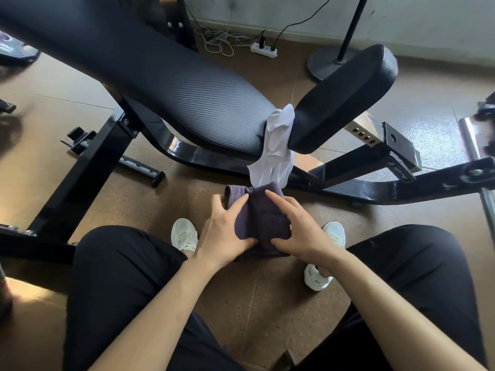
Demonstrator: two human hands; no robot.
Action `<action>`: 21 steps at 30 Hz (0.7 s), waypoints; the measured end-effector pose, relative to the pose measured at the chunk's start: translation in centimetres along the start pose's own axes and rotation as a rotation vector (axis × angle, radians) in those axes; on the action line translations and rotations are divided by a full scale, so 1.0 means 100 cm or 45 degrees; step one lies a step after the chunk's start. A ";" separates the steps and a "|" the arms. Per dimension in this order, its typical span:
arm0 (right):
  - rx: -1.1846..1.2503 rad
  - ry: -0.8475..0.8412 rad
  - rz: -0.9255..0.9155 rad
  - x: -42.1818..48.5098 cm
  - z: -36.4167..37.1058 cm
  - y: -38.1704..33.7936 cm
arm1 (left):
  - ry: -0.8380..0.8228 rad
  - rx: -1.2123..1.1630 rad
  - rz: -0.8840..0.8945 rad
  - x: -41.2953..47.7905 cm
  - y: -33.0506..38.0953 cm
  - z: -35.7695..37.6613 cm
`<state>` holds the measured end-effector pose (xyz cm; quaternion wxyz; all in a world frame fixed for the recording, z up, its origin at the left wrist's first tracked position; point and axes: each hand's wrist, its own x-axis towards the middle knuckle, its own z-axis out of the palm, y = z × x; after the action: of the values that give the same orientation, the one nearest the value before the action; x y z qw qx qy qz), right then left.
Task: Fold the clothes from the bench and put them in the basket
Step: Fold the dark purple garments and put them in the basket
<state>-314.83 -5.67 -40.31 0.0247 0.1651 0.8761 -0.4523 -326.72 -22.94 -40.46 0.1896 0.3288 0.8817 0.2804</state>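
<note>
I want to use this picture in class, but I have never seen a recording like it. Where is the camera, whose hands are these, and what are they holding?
There is no machine here. The single picture comes from a wide-angle camera worn on a person's head, looking down past their own knees. The left hand and right hand belong to that person. Both grip a bundled dark purple cloth between the knees. Behind it stands a black workout bench. A white garment hangs from the gap between the bench's long pad and its short pad. A power strip with cables lies on the floor by the wall. No basket shows in this view.
</note>
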 end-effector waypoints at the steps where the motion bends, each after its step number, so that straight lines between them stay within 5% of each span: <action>1: -0.036 0.009 -0.020 0.001 0.003 0.000 | 0.012 0.012 0.022 -0.001 0.000 0.001; 9: -0.019 0.013 -0.071 -0.002 0.017 -0.012 | -0.066 -0.425 0.109 -0.004 -0.003 0.007; 15: 0.497 -0.011 -0.010 -0.011 0.019 -0.023 | -0.021 -0.931 -0.247 0.004 0.001 -0.001; 21: 0.376 0.300 -0.024 -0.004 0.028 -0.016 | 0.037 -1.198 -0.413 0.014 -0.005 0.004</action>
<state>-315.23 -8.85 -40.62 -0.1068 0.2106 0.7986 -0.5537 -327.74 -22.15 -41.29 0.3464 0.0624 0.7020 0.6191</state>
